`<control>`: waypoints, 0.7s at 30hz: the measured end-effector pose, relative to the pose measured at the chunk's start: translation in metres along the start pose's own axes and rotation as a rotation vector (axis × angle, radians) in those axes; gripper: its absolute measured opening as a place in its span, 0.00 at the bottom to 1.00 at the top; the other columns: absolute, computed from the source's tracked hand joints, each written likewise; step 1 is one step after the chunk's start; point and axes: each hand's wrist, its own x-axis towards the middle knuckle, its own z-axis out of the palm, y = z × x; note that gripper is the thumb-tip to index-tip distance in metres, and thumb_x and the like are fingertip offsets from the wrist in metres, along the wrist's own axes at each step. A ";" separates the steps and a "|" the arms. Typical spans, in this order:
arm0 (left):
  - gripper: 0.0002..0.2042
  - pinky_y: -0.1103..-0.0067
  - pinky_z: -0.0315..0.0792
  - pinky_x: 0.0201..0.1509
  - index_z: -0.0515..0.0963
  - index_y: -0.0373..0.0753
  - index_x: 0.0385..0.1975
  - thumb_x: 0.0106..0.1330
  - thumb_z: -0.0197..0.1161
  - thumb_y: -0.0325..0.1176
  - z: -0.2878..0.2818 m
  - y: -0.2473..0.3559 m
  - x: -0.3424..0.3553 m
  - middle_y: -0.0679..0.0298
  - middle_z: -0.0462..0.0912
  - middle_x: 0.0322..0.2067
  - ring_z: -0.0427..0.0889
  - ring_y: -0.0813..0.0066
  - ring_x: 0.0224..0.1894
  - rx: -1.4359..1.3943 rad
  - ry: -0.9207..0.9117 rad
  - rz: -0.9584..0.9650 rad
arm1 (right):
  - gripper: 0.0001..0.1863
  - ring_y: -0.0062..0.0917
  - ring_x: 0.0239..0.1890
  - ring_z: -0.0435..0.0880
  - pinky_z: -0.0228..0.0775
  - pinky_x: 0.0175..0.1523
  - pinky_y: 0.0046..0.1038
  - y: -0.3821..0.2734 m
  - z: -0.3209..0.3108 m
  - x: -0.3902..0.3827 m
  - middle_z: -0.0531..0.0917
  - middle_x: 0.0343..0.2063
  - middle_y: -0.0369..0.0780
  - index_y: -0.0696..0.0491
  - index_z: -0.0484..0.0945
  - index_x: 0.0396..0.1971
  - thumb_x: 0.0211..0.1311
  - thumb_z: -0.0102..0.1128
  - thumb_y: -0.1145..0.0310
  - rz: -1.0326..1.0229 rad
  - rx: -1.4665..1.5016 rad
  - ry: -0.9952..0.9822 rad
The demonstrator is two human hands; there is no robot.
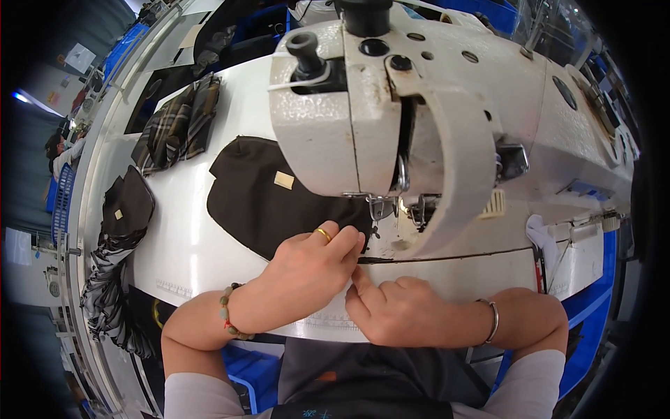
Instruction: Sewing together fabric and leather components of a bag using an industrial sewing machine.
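A dark brown fabric piece (258, 199) with a small pale label (284, 180) lies on the white sewing table (174, 258), partly beneath the white sewing machine (321, 140) and its presser foot (380, 208). My left hand (314, 269), wearing a gold ring, pinches the fabric's near right edge just below the presser foot. Close to its fingertips, my right hand (391, 311) has its index finger raised toward that same edge and the other fingers curled; whether anything is between them is hidden.
Folded plaid fabric (174, 129) lies at the back left, with a stack of dark cut pieces (122, 223) in front of it. A white cloth (541, 241) is at the right beside a blue bin (583, 321). Another person (63, 150) works at the far left.
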 end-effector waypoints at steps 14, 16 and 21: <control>0.08 0.80 0.75 0.29 0.82 0.32 0.33 0.55 0.62 0.28 0.018 -0.009 0.013 0.66 0.72 0.32 0.75 0.74 0.34 -0.036 0.062 -0.069 | 0.08 0.14 0.13 0.69 0.57 0.20 0.18 0.002 -0.004 0.000 0.88 0.38 0.47 0.53 0.81 0.27 0.45 0.61 0.68 0.010 -0.058 -0.053; 0.06 0.78 0.74 0.32 0.83 0.34 0.30 0.57 0.63 0.28 0.016 -0.009 0.014 0.66 0.72 0.30 0.75 0.71 0.33 -0.002 0.085 -0.087 | 0.08 0.13 0.14 0.69 0.58 0.20 0.17 0.002 -0.001 -0.001 0.87 0.39 0.47 0.53 0.81 0.28 0.45 0.61 0.68 0.019 -0.031 -0.051; 0.05 0.72 0.72 0.41 0.84 0.37 0.30 0.61 0.65 0.32 0.012 -0.030 0.012 0.65 0.78 0.35 0.78 0.66 0.37 -0.261 0.180 -0.141 | 0.09 0.14 0.16 0.71 0.61 0.20 0.20 0.008 0.004 0.001 0.85 0.32 0.40 0.53 0.80 0.28 0.45 0.64 0.66 -0.002 -0.006 -0.003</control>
